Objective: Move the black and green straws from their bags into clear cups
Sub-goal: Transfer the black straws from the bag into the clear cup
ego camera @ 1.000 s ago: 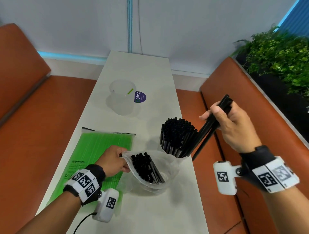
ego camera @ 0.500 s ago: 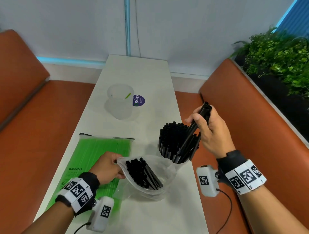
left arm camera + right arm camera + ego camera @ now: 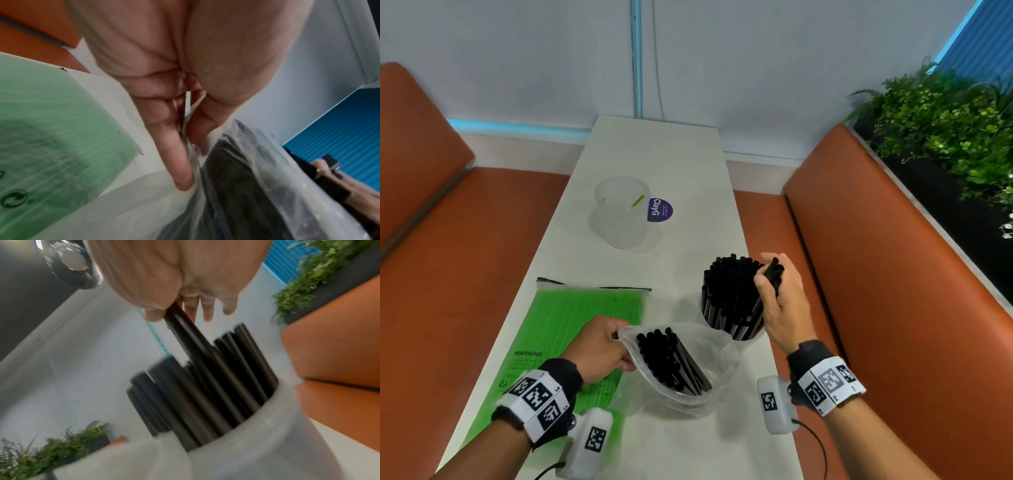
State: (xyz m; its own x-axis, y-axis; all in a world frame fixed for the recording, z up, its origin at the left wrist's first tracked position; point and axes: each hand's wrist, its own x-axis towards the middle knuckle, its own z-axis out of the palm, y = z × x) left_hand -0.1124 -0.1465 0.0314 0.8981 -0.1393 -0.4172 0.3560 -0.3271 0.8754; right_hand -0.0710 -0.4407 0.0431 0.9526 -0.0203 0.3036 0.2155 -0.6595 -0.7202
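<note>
The right hand (image 3: pixel 780 301) is at the right middle of the head view, and its thumb and fingers are curled round a small bunch of black straws (image 3: pixel 772 274). The low ends of that bunch are down among the other black straws in the near clear cup (image 3: pixel 736 334), which stands on the white table (image 3: pixel 654 154) and is packed full. In the right wrist view the hand (image 3: pixel 185 280) pinches the bunch (image 3: pixel 180 327) between thumb and first finger, while the other fingertips (image 3: pixel 207 311) point down, a little apart, above the cup (image 3: pixel 267 443). The left hand (image 3: pixel 599 349), low and left of the middle in the head view, pinches the rim of the clear bag (image 3: pixel 709 370) and holds its mouth wide. More black straws (image 3: pixel 671 359) lie leaning inside that bag. In the left wrist view the thumb and fingers (image 3: pixel 180 162) are pressed together on the bag's edge (image 3: pixel 188 116). The flat bag of green straws (image 3: pixel 571 318) lies on the table at the lower left, partly under the left hand. The far clear cup (image 3: pixel 619 212) stands above the middle of the table with one green straw (image 3: pixel 637 200) in it, just beside a round purple sticker (image 3: pixel 660 209).
</note>
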